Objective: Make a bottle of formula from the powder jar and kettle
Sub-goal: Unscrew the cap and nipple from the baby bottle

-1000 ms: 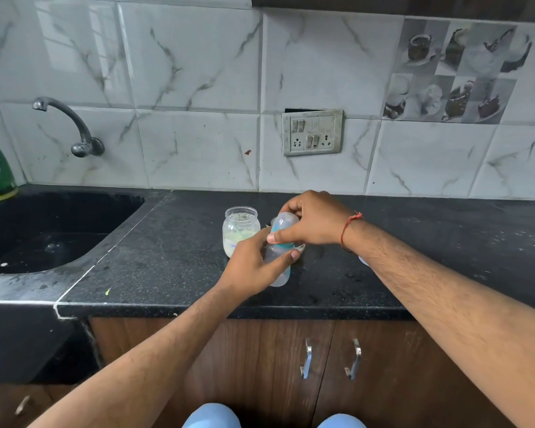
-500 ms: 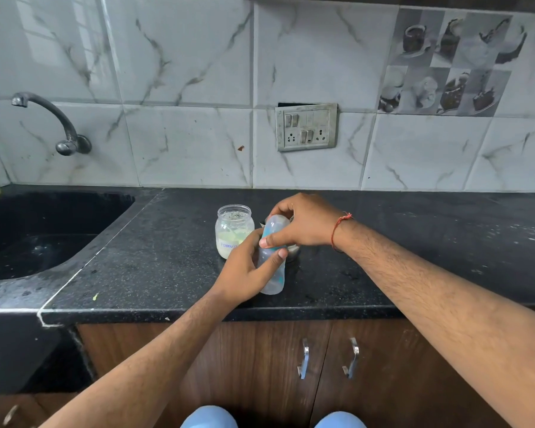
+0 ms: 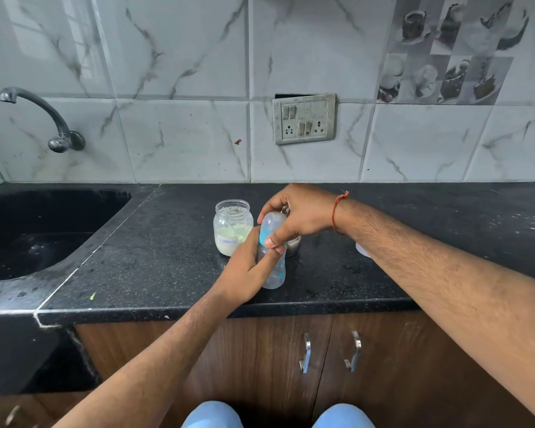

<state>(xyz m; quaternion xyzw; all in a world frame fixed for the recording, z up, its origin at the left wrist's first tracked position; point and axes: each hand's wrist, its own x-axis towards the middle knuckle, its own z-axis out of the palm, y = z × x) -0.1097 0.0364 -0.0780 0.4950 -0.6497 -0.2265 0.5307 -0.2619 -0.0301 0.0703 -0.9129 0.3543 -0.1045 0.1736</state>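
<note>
Black speckled desk (image 3: pixel 155 261) with sink (image 3: pixel 37 230) sunk in at left. Curved metal tap (image 3: pixel 44 118) on marble-tiled wall above sink. Grey switchboard (image 3: pixel 304 118) on wall, centre. Wooden cabinet doors below, two metal handles (image 3: pixel 305 353) side by side.

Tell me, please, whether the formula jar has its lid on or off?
Off. The jar stands upright on the counter with an open, uncovered mouth; pale powder fills only its lower part.

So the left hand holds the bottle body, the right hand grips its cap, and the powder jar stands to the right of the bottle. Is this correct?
Not quite: the head view shows the powder jar standing left of the bottle. The left hand holds the body and the right hand grips the cap, as you said.
</note>
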